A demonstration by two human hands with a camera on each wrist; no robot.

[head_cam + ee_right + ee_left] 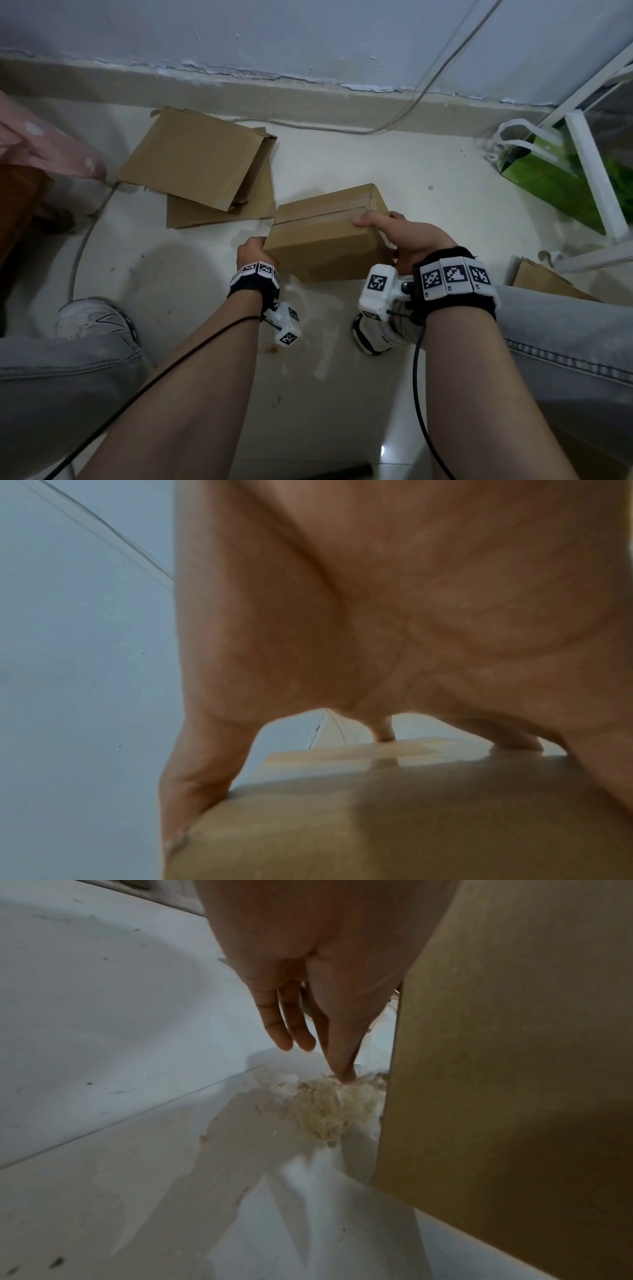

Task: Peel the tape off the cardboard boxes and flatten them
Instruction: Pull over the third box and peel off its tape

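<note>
Two hands framed a sealed cardboard box [329, 236] that sat on the pale floor [191, 284] between the person's knees. The left hand [251, 251] lay against the box's near left corner, its fingers straight and pointing down toward a crumpled wad of clear tape [322, 1110] lying on the floor just beside the box. The right hand [404, 236] was draped over the right end, thumb down one side and fingers curled over the top edge, one fingertip touching the tape strip [322, 214] that ran along the centre seam. That strip looked unpeeled, so the step in hand seemed to be finding its end. It would go best with the left hand bracing the box firmly while a right fingernail lifted the tape at the corner fold, then pulling low and slow along the seam so that the strip came off whole rather than tearing the card. Farther off, near the wall, flattened boxes [202, 171] lay stacked, with a grey cable [342, 128] running behind them.
</note>
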